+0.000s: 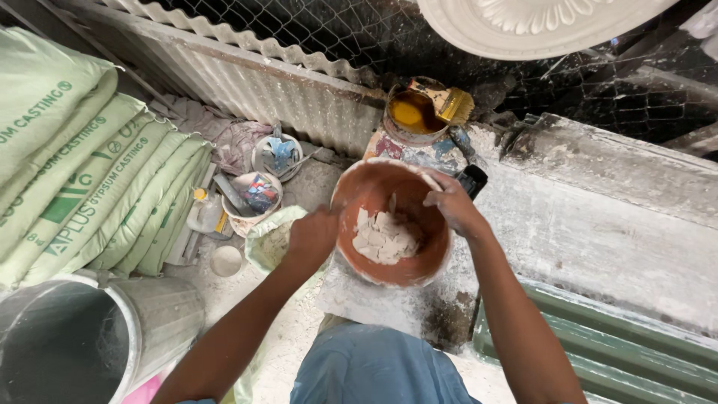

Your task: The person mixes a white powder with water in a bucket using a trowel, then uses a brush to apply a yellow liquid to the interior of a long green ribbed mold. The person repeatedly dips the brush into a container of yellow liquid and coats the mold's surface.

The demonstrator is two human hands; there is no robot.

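Dusty plaster-caked bench [598, 247], with an orange bowl [374, 271] of white chunks [385, 238] at its near end.
I see my left hand [313, 233] closed on the bowl's left rim and my right hand [454, 206] curled over its right rim.

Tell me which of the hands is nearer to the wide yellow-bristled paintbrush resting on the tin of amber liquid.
Right. The right hand grips the far rim of the orange plastic bowl, just below the paintbrush. The left hand holds the bowl's near-left rim, farther away.
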